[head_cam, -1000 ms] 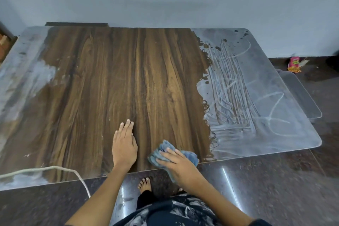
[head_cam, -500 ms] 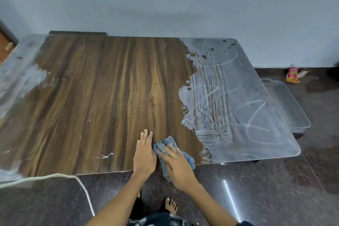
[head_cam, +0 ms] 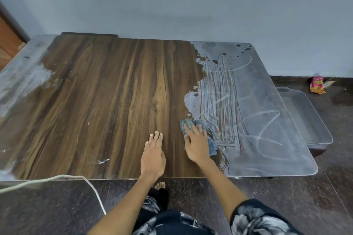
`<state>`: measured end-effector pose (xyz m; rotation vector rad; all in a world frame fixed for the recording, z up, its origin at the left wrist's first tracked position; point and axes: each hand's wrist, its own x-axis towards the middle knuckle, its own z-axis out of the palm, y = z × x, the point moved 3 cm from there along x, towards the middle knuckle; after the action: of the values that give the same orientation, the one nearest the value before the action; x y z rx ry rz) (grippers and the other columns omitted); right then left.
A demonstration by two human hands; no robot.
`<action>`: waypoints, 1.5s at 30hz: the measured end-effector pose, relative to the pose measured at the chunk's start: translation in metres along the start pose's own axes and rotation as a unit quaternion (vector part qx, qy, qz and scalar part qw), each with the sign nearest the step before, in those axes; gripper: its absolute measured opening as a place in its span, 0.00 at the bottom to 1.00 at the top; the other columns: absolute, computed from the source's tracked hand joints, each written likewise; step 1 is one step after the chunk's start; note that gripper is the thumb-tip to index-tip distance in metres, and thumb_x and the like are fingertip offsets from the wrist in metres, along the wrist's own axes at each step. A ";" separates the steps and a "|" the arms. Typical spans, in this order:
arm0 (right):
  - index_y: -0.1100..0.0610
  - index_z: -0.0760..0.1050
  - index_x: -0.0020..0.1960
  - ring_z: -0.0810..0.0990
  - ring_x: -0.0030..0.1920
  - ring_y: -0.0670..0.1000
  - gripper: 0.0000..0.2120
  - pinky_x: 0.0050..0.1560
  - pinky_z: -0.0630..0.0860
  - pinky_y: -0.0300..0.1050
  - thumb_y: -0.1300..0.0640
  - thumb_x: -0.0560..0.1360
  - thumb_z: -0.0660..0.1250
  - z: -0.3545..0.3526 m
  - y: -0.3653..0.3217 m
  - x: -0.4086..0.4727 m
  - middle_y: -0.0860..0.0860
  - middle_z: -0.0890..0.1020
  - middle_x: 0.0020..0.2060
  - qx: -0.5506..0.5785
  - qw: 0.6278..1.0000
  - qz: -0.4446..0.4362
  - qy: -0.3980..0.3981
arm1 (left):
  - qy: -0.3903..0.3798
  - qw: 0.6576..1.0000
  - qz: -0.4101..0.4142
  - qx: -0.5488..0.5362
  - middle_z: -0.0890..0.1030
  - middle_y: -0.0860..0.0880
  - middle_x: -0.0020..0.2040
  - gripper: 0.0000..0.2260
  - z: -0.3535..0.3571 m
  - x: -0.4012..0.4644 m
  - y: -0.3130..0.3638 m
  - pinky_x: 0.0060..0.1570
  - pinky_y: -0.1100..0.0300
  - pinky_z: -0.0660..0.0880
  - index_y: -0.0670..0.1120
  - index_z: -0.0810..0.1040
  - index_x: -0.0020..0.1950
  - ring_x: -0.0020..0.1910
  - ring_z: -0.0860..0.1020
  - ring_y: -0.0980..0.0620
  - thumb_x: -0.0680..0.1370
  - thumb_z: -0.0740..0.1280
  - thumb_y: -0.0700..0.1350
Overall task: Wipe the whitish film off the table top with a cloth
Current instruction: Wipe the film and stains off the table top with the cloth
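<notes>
On the surface point(head_cam: 107, 101), the cloth point(head_cam: 200, 131) lies under the right hand point(head_cam: 196, 145); the left hand point(head_cam: 152, 156) rests just left; film point(head_cam: 263, 112) spreads right.

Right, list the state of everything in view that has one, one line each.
Table top: wiped to bare wood in the middle; whitish film on both ends.
Whitish film: thick on the right end, streaked with lines; patchier on the left end.
Cloth: crumpled, pressed flat at the film's edge.
Right hand: fingers straight, pressing on the cloth.
Left hand: flat on bare wood, holding nothing.
Plastic tray: on the floor, beside the table's right end.
</notes>
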<state>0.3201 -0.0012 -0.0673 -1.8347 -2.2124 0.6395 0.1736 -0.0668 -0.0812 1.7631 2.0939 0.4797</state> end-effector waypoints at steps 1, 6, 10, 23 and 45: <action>0.49 0.57 0.74 0.47 0.75 0.53 0.21 0.73 0.40 0.47 0.53 0.82 0.49 0.003 -0.005 0.001 0.47 0.55 0.75 -0.010 1.000 -0.022 -0.001 | -0.001 1.000 0.002 0.011 0.50 0.49 0.77 0.22 0.001 0.008 0.001 0.73 0.59 0.45 0.45 0.51 0.76 0.76 0.46 0.52 0.81 0.50 0.39; 0.46 0.59 0.73 0.50 0.75 0.48 0.26 0.72 0.39 0.41 0.43 0.78 0.41 0.011 0.008 -0.006 0.45 0.60 0.73 -0.051 0.994 -0.094 -0.020 | -0.010 0.999 0.007 0.035 0.49 0.50 0.77 0.22 0.003 0.057 0.010 0.73 0.57 0.44 0.45 0.49 0.76 0.76 0.45 0.51 0.82 0.47 0.43; 0.46 0.59 0.73 0.52 0.74 0.48 0.26 0.71 0.41 0.43 0.44 0.77 0.39 0.001 0.018 0.026 0.45 0.62 0.72 -0.081 0.994 -0.071 -0.011 | -0.032 0.999 0.027 0.033 0.48 0.50 0.77 0.22 0.004 0.098 0.027 0.73 0.57 0.43 0.46 0.49 0.76 0.76 0.44 0.51 0.82 0.47 0.44; 0.49 0.55 0.75 0.50 0.75 0.54 0.21 0.73 0.48 0.52 0.53 0.82 0.48 -0.027 0.023 0.189 0.48 0.57 0.75 -0.098 0.995 0.016 0.016 | -0.041 0.997 0.046 0.045 0.53 0.50 0.77 0.24 0.005 0.155 0.029 0.71 0.59 0.43 0.46 0.53 0.76 0.76 0.48 0.52 0.80 0.42 0.50; 0.51 0.60 0.73 0.53 0.74 0.57 0.20 0.72 0.46 0.53 0.55 0.81 0.51 -0.064 0.050 0.349 0.51 0.60 0.73 -0.049 0.997 0.033 0.052 | -0.009 0.998 0.023 0.062 0.51 0.49 0.77 0.22 0.009 0.358 0.047 0.73 0.57 0.45 0.44 0.50 0.76 0.76 0.47 0.51 0.83 0.47 0.46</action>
<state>0.3174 0.3569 -0.0746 -1.9496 -2.1591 0.4420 0.1625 0.2944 -0.0862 1.8796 2.1159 0.3514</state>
